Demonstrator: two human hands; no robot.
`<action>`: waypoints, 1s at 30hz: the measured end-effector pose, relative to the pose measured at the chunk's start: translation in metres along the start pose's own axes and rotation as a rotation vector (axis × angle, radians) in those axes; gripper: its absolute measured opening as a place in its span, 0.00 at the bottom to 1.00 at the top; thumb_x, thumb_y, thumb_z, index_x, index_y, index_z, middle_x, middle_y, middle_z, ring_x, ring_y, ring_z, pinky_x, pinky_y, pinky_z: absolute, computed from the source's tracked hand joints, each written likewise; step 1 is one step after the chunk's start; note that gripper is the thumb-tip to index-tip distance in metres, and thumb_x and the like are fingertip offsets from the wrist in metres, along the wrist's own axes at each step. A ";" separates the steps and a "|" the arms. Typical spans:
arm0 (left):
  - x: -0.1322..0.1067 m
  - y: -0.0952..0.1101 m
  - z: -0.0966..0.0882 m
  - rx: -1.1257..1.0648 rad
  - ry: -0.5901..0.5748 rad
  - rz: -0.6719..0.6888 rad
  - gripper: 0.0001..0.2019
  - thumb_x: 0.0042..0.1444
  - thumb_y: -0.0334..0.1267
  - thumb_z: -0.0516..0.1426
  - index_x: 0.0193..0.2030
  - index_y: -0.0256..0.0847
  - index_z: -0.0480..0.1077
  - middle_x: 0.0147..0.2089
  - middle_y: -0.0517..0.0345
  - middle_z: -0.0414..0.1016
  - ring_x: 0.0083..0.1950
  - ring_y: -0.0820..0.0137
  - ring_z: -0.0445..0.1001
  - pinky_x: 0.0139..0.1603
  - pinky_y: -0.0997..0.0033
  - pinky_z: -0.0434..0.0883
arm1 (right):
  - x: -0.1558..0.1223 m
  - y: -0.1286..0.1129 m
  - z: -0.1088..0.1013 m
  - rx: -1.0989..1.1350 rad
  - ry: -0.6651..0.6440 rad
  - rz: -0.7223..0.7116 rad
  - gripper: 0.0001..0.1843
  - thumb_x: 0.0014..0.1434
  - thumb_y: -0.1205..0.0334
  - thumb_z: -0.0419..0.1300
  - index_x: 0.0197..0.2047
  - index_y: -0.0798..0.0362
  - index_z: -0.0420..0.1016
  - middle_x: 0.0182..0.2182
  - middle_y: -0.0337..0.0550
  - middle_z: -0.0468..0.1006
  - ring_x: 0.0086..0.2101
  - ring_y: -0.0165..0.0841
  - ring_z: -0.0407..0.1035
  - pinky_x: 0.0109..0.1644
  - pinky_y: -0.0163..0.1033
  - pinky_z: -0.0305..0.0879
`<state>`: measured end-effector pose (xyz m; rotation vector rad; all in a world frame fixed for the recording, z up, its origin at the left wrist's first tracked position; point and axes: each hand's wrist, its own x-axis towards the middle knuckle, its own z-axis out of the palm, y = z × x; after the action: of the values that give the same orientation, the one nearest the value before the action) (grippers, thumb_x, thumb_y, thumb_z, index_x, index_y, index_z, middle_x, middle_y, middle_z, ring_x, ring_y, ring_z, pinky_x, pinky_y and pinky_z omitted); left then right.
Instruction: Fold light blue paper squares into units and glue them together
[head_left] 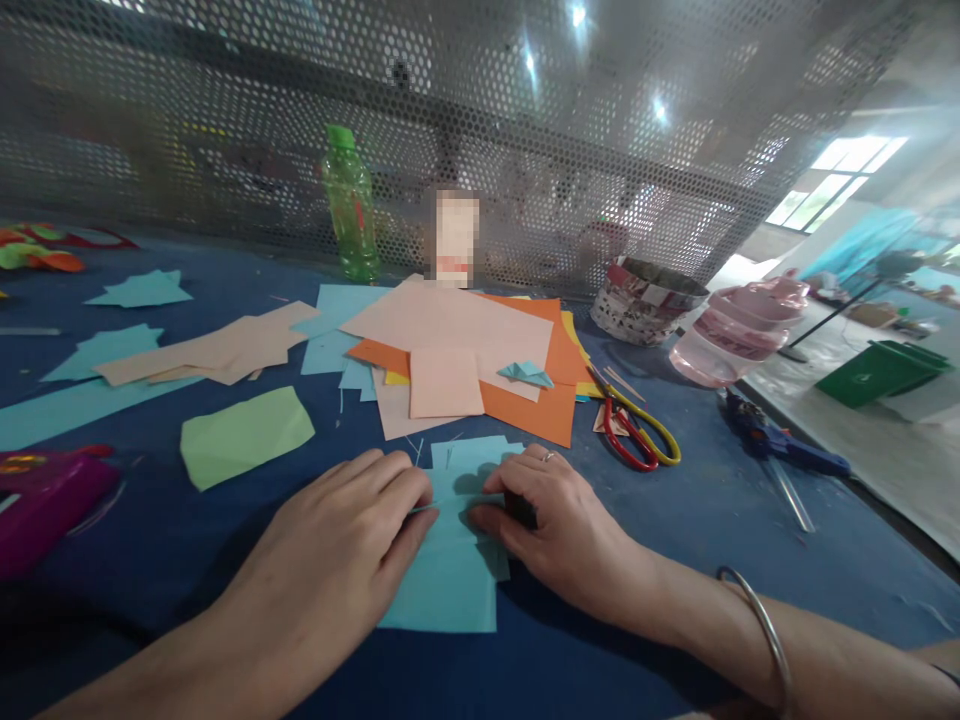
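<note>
A light blue sheet of paper (450, 580) lies on the blue table (675, 540) right in front of me. My left hand (341, 545) rests on its left edge, fingers together and pressed down on a fold. My right hand (551, 525), with a ring and a metal bangle on the wrist, curls over the sheet's right side, fingertips pinching the paper against the table. Both hands touch the same sheet.
Behind lie orange, peach and blue paper sheets (465, 360), a green sheet (244, 435), red-and-yellow scissors (637, 430), a blue glue gun (780, 445), a green bottle (349, 205), a paper-wrapped bowl (645, 300), pink containers (739, 335) and a magenta object (41, 500). A perforated metal screen (480, 120) closes the far side.
</note>
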<state>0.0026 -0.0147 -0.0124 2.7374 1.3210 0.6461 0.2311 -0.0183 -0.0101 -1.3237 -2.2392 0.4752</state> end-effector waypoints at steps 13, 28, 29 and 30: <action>-0.026 0.031 0.004 0.047 0.161 0.286 0.22 0.63 0.23 0.46 0.50 0.38 0.80 0.43 0.50 0.85 0.44 0.63 0.82 0.45 0.66 0.80 | 0.000 0.002 0.001 -0.013 -0.032 0.002 0.10 0.64 0.65 0.68 0.33 0.51 0.73 0.27 0.37 0.75 0.33 0.34 0.65 0.42 0.40 0.58; -0.042 0.031 0.023 0.229 0.290 0.390 0.20 0.70 0.28 0.45 0.50 0.37 0.80 0.48 0.44 0.87 0.49 0.57 0.84 0.52 0.57 0.81 | -0.001 -0.005 0.001 0.013 -0.041 0.104 0.16 0.61 0.58 0.72 0.49 0.53 0.76 0.35 0.43 0.79 0.40 0.40 0.72 0.50 0.47 0.64; -0.041 0.032 0.023 0.253 0.276 0.386 0.19 0.71 0.28 0.46 0.49 0.37 0.80 0.47 0.45 0.87 0.48 0.57 0.85 0.53 0.57 0.81 | -0.001 -0.006 0.002 0.000 -0.040 0.101 0.18 0.61 0.56 0.72 0.50 0.54 0.76 0.38 0.45 0.80 0.42 0.42 0.72 0.51 0.48 0.64; -0.040 0.033 0.023 0.268 0.253 0.378 0.18 0.71 0.28 0.47 0.49 0.37 0.80 0.46 0.45 0.87 0.47 0.57 0.85 0.54 0.57 0.81 | -0.001 -0.007 0.002 -0.011 -0.043 0.099 0.19 0.61 0.55 0.72 0.51 0.54 0.75 0.40 0.47 0.80 0.44 0.44 0.72 0.53 0.50 0.64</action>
<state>0.0134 -0.0627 -0.0412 3.2568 0.9911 0.9272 0.2254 -0.0228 -0.0085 -1.4478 -2.2214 0.5318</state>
